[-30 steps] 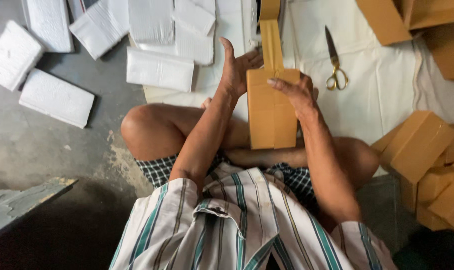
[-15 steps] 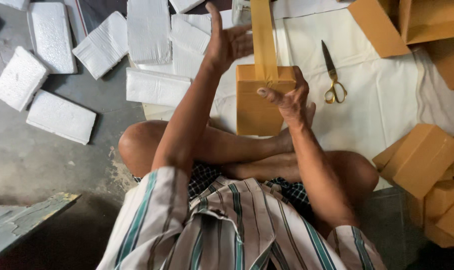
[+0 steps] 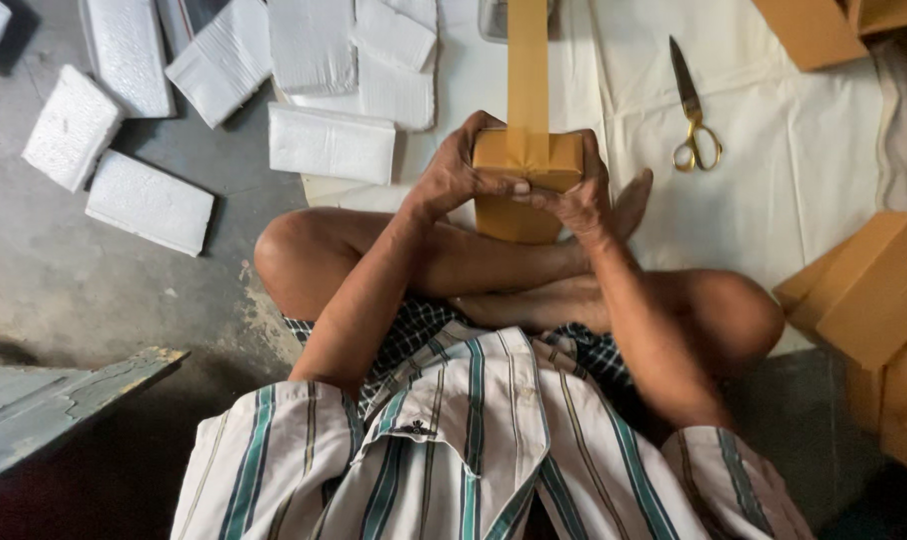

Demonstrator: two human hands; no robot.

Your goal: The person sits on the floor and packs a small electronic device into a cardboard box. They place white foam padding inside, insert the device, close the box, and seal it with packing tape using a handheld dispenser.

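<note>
— Grey concrete floor [image 3: 54,290] is lying under you, and you are sitting cross-legged at the edge of a cream cloth sheet [image 3: 774,200] that is keeping the work off the grit. What are your hands doing?

— Your left hand [image 3: 452,178] and right hand [image 3: 582,195] are both closing on a small brown paper-wrapped rectangular box [image 3: 519,215], fingers curled tight on its sides and thumbs pressing down over its top edge, so it is standing upright just above your crossed shins.

— And the strip?

— A tan strip of packing tape [image 3: 527,70] is running straight up from the box top, and your thumbs seem to be pinning it flat there.

— What is lying around you?

— Brass-handled scissors [image 3: 692,110] are resting on the cloth, near your right hand. White flat padded packets [image 3: 331,143] are lying spread out ahead to your left, and brown wrapped boxes [image 3: 874,290] are piling up at your right
</note>
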